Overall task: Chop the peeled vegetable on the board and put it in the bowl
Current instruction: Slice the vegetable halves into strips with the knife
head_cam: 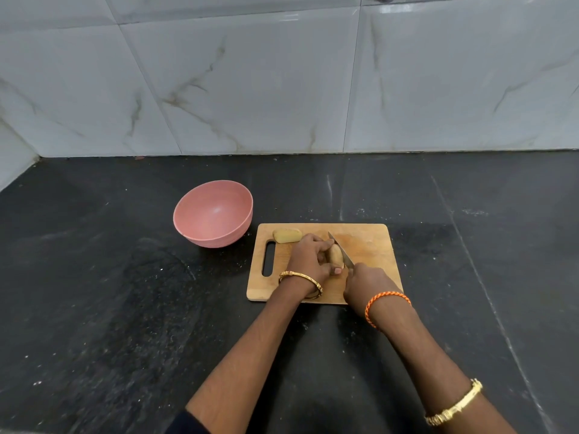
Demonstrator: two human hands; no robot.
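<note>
A wooden cutting board (369, 245) with a handle slot lies on the dark counter. My left hand (308, 261) presses a peeled potato piece (336, 257) down on the board's middle. My right hand (366, 285) grips a knife (341, 249) whose blade rests along the right side of that piece. Another cut potato half (286, 235) lies apart at the board's far left corner. An empty pink bowl (213, 213) stands left of the board, just beyond its corner.
The black stone counter (125, 292) stretches wide on both sides of the board. A marble-tiled wall (282, 89) rises behind it and turns a corner at the far left.
</note>
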